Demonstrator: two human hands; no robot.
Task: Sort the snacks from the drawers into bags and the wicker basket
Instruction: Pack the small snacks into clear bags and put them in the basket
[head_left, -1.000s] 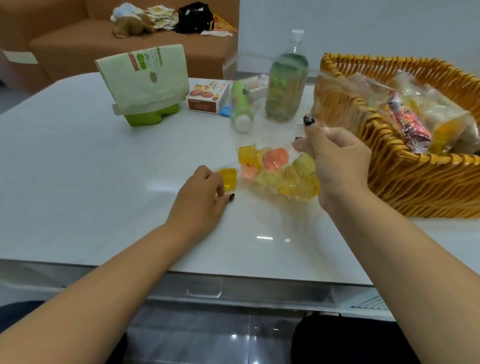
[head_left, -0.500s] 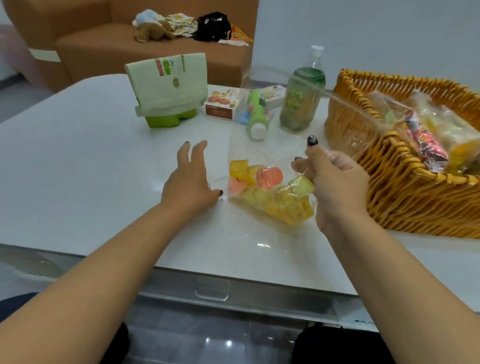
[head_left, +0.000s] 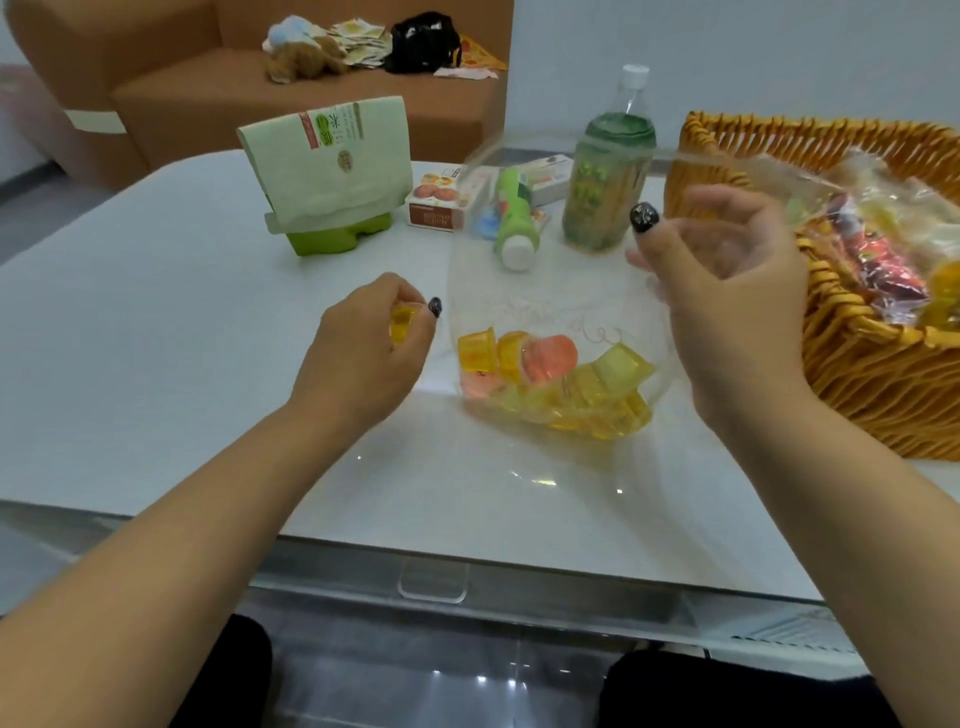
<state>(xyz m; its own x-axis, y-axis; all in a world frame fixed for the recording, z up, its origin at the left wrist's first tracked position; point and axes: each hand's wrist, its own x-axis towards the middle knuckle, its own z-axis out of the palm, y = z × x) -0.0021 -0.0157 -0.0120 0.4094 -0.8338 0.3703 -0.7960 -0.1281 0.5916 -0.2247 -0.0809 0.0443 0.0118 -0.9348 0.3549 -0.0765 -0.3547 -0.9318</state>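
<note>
Raised now, the right hand (head_left: 727, 306) grips the clear plastic bag (head_left: 550, 291) open while the left hand (head_left: 363, 353) pinches a yellow jelly cup (head_left: 401, 323), ready to drop in

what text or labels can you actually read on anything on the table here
None can be read.
Green pouch: red and green label marks, too blurred.
Small snack box: brown band with print, too small.
Green bottle: pale label marks, blurred.
Lying bottle: print unreadable.

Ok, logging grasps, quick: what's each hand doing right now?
Left hand: closed on a yellow jelly cup.
Right hand: holding the clear bag up by its rim.
</note>
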